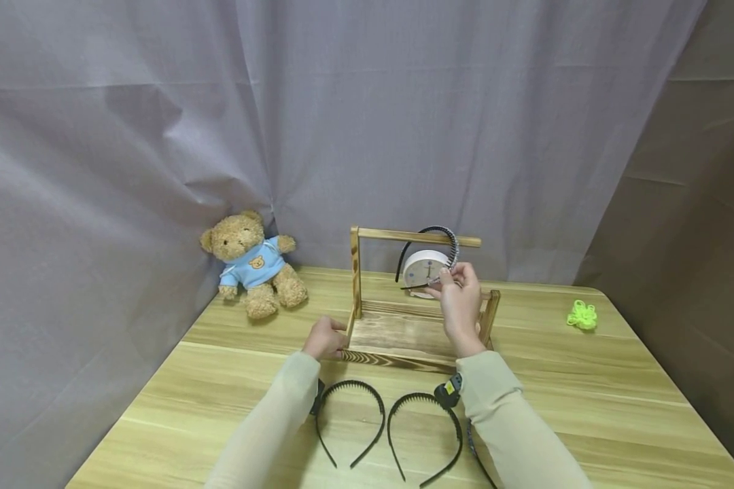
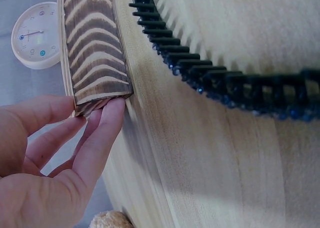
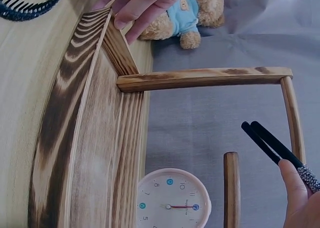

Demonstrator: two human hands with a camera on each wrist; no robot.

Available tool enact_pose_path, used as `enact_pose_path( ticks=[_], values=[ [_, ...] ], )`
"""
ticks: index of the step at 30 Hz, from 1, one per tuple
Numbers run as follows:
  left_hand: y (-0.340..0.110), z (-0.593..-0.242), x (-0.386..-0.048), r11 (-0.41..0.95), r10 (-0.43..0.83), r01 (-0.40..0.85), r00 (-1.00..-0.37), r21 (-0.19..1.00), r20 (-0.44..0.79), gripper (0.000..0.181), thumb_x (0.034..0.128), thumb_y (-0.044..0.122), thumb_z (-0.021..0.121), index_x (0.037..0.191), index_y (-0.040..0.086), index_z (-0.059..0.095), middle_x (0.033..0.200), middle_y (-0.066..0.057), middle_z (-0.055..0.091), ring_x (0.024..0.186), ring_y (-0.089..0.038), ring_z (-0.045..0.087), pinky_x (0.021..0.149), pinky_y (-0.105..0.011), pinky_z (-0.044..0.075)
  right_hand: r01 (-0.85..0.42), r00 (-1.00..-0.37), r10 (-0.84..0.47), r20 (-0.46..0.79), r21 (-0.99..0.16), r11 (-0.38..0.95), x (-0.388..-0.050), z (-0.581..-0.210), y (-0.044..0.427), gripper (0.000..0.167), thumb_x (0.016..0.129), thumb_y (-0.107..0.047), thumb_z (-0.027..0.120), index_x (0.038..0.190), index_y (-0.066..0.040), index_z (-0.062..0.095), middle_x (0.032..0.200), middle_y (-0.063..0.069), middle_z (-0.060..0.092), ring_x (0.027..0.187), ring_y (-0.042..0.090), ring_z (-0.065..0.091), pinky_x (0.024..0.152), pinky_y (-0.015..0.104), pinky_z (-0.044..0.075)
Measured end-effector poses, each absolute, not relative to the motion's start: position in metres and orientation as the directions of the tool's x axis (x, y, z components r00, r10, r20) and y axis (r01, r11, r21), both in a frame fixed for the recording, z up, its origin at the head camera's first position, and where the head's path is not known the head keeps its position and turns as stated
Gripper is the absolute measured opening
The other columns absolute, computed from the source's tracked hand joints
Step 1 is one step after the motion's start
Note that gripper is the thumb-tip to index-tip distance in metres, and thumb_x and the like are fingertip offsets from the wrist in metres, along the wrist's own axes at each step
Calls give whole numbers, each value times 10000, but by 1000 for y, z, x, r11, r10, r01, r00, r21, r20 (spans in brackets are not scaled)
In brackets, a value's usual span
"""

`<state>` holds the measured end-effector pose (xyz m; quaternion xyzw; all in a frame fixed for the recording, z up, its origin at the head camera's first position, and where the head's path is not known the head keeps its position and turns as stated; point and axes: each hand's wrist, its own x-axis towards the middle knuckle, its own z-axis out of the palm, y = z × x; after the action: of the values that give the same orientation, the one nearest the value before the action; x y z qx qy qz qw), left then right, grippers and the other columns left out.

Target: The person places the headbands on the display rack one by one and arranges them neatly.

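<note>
A wooden rack point(image 1: 404, 333) with a raised bar stands mid-table. My left hand point(image 1: 324, 337) grips its left front corner, thumb and fingers on either side of the board's end in the left wrist view. My right hand point(image 1: 461, 302) pinches a black toothed headband point(image 1: 455, 252) with a glittery outer side near one end. The headband's arch is up at the bar point(image 1: 379, 234); whether they touch I cannot tell. Its two tips point away from the fingers in the right wrist view. Black headbands point(image 1: 382, 407) lie in front of the rack, one partly under my right forearm.
Behind the rack is a round white clock point(image 1: 414, 273). A teddy bear point(image 1: 253, 265) in a blue shirt sits at the back left against the grey curtain point(image 1: 367, 136). On the right lies a bright green flower-shaped piece point(image 1: 582, 316).
</note>
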<state>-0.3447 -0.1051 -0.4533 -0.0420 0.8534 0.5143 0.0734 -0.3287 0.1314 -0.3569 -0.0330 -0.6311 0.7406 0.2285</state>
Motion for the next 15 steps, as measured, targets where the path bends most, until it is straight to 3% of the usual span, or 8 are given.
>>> enact_pose_path(
  ticks=[7, 11, 15],
  values=[
    [-105, -452, -343, 460, 13, -146, -985, 876, -171, 414, 847, -72, 623, 1260, -89, 601, 965, -240, 695, 611, -158, 637, 618, -305, 609, -295, -893, 363, 267, -955, -23, -329, -355, 129, 78, 986, -51, 515, 987, 22, 486, 974, 100, 554, 766, 205, 656, 718, 298, 611],
    [-105, -453, -343, 461, 7, -145, -986, 875, -167, 423, 836, -80, 616, 1258, -84, 606, 970, -237, 693, 601, -159, 637, 606, -304, 607, -301, -892, 348, 288, -954, 17, -329, -353, 127, 86, 986, -60, 518, 995, 23, 495, 1027, 174, 568, 834, 269, 643, 707, 277, 609],
    [-106, -452, -343, 461, 1, -141, -987, 876, -160, 422, 832, -74, 621, 1254, -73, 614, 987, -229, 689, 596, -153, 632, 611, -316, 609, -309, -884, 350, 309, -949, 59, -330, -352, 124, 100, 978, -68, 540, 950, 7, 479, 1038, 214, 596, 822, 257, 652, 707, 313, 612]
  ],
)
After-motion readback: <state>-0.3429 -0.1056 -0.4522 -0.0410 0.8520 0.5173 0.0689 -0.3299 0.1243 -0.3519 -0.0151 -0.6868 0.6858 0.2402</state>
